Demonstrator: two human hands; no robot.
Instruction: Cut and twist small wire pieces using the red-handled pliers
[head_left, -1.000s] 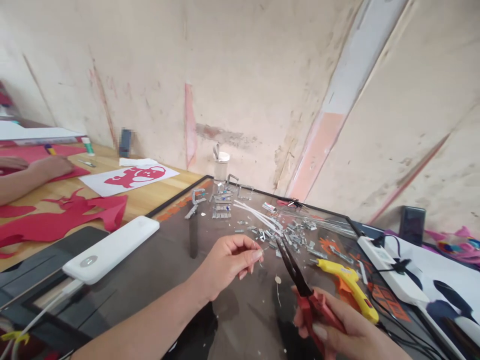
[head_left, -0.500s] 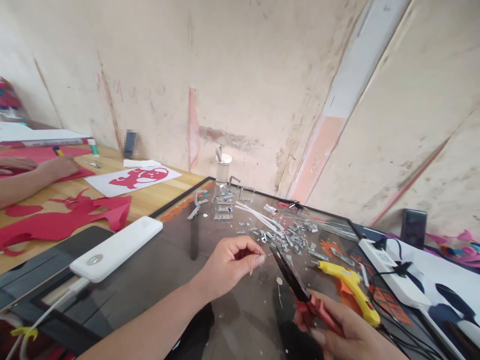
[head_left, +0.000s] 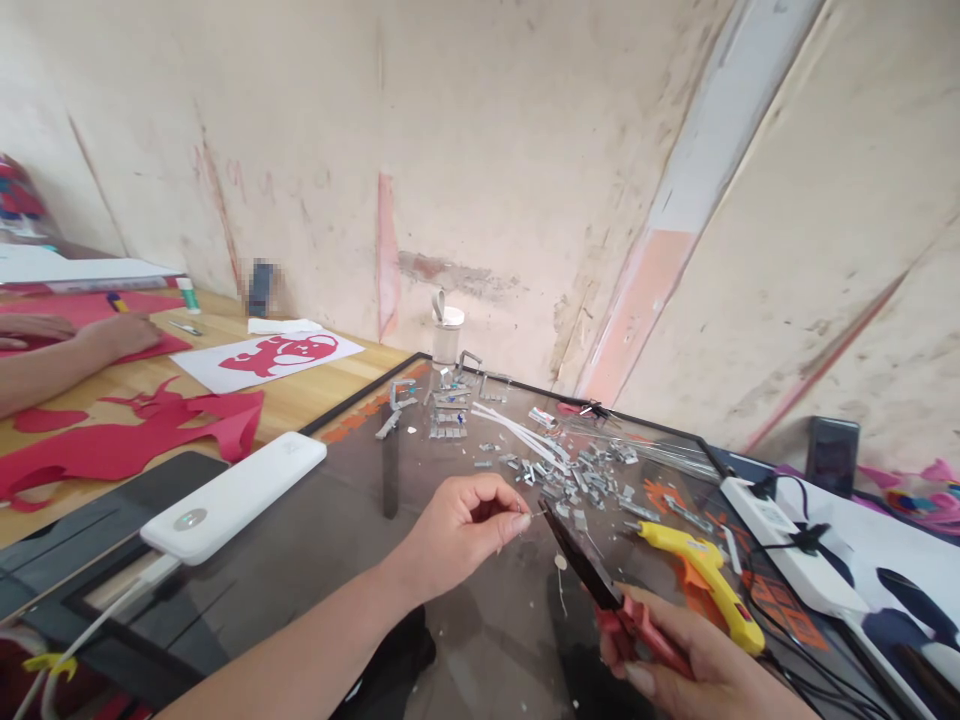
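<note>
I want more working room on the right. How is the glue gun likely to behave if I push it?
The glue gun will probably slide rather than roll, since it lies on its side on a glossy tabletop. Its shell looks like plastic, so likely stiff and fairly light. The black cords by its handle may drag.

Craft workshop, glue gun [head_left: 697, 562], pliers [head_left: 585, 565], cut red paper [head_left: 142, 445]
</note>
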